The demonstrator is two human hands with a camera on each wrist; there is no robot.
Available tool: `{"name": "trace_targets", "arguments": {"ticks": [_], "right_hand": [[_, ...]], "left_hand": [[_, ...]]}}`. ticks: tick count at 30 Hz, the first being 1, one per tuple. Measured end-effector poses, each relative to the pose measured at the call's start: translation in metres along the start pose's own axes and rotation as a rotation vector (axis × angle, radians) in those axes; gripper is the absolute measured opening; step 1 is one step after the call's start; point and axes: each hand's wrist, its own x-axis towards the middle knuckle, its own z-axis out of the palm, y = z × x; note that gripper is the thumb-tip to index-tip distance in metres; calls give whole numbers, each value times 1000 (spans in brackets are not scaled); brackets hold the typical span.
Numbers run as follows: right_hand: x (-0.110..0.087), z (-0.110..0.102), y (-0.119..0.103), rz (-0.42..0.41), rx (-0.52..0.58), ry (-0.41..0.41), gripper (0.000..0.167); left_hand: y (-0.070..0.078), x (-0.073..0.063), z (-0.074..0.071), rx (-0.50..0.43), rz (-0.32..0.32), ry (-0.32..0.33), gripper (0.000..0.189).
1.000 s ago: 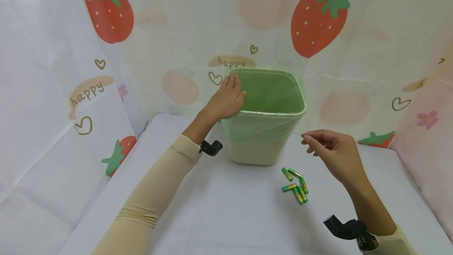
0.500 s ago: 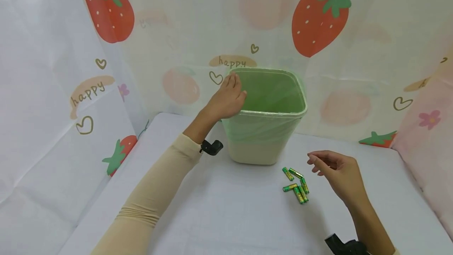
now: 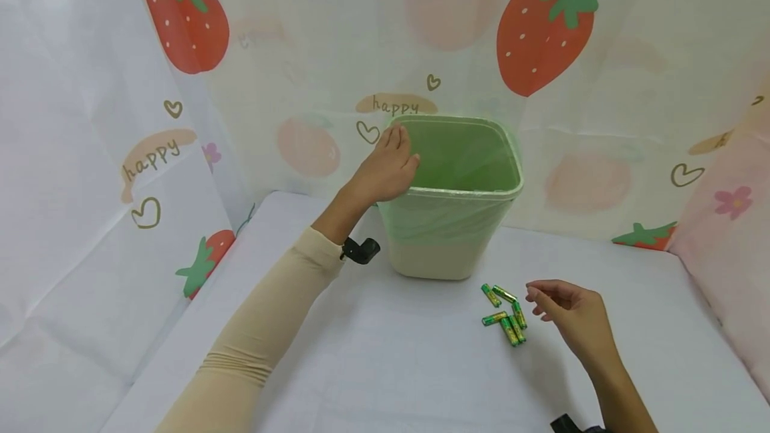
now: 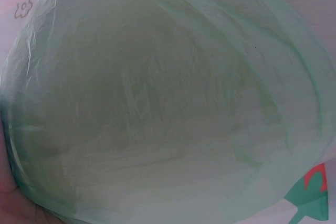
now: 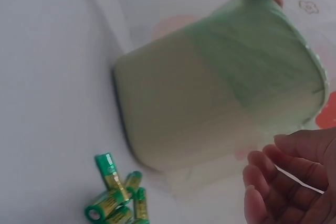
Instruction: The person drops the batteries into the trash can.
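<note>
A pale green bin [image 3: 436,236] with a thin translucent liner over its rim stands at the middle back of the table. My left hand [image 3: 388,169] rests at its left rim, fingers fairly straight; in the left wrist view the bag-covered bin wall [image 4: 157,87] hides most of that hand. Several green and gold batteries [image 3: 509,330] lie in a loose cluster in front of the bin, to its right. Just right of them hovers my right hand [image 3: 571,313], its fingers loosely bent and holding nothing. In the right wrist view its bent fingers [image 5: 262,177] are apart from the batteries [image 5: 113,174].
White cloth covers the table [image 3: 373,359]. Behind stands a fabric backdrop [image 3: 301,72] printed with strawberries, hearts and lettering, close to the bin's back. A pink panel [image 3: 722,272] closes the right side. Black wrist cameras [image 3: 361,250] sit on both arms.
My right hand has come down and slightly right, from beside the bin to close beside the batteries. The left hand, bin and batteries have stayed in place.
</note>
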Motion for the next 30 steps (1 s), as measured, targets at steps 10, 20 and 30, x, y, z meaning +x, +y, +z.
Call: {"name": "trace_targets", "arguments": {"ticks": [10,20,30], "right_hand": [[4,6,25,77,16,6,31],[8,13,47,138,-64,15,28],[11,20,66,153,-239,-27,27]], "left_hand": [[0,-1,-2,15,1,-9,65],[1,-1,-1,-15,-11,-15,65],[1,-2,-1,-20,-21,-11,65]]}}
